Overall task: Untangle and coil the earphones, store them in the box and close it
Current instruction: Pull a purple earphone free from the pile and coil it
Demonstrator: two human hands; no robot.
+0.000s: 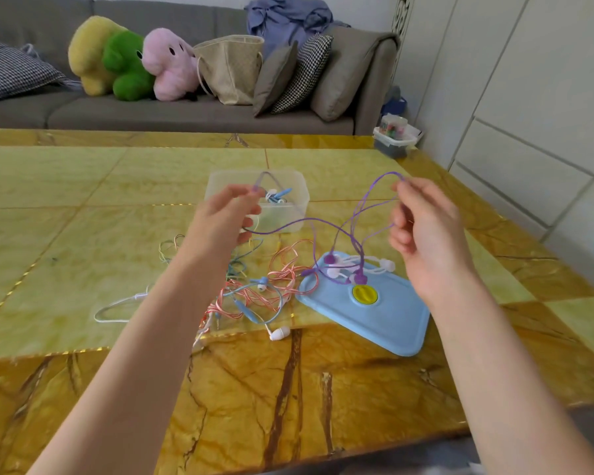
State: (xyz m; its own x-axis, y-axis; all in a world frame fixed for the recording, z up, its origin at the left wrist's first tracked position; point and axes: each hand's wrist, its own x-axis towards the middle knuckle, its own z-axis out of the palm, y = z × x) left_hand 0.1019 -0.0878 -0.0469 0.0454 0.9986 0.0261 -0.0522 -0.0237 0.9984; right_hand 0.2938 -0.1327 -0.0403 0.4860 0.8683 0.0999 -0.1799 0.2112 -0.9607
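Three plush toys (131,60), a woven bag (232,68) and cushions (290,77) on a grey sofa (186,114).

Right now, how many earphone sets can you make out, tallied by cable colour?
Purple, held up by both hands: 1
Blue, in the clear box: 1
Blue, on the table: 1
Red-and-white striped: 1
White: 1
Pastel multicolour, partly behind the left arm: 1
Total: 6

We see the purple wired earphones (336,231) lifted in loose loops, buds dangling over the flat blue plastic lid (384,313). Clear plastic box (288,186) sits open, blue earphones inside. Pink-striped, blue, white cables tangled (271,286) on surface.
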